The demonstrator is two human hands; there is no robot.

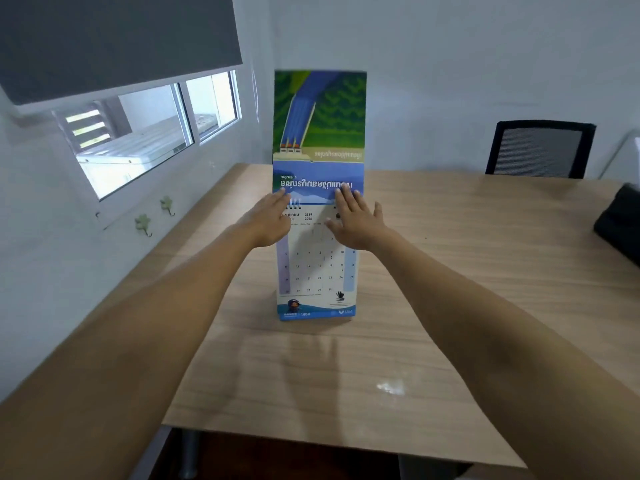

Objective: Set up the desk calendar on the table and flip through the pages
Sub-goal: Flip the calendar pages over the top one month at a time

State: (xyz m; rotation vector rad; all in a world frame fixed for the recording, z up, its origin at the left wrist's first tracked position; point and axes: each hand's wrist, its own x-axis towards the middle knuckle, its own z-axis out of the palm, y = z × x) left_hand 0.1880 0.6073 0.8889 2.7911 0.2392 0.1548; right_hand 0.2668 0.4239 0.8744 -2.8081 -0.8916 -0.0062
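Head view: one desk calendar stands upright on the wooden worktop, about midway between the left and right edges and nearer the far edge than the near one. Its front page shows a month grid with the word ending "RIL" and the year 2026 beside it. One flipped page stands raised above the spiral binding, its print upside down: a blue band with white script and, above that, a green and blue drawing.

Two bare hands reach in over the near edge. The left hand lies with its fingers stretched toward the lower left corner of the raised page, fingertips touching it; whether the thumb pinches the page from behind cannot be told. The right hand is spread flat, fingers fanned, fingertips on the lower right corner of the raised page and palm over the upper right of the month grid; it closes on nothing visible.

One black mesh-backed chair stands behind the far right edge. One dark object sits at the right edge, cut off by the frame. Two small hooks hang on the left wall under one window with one grey blind.
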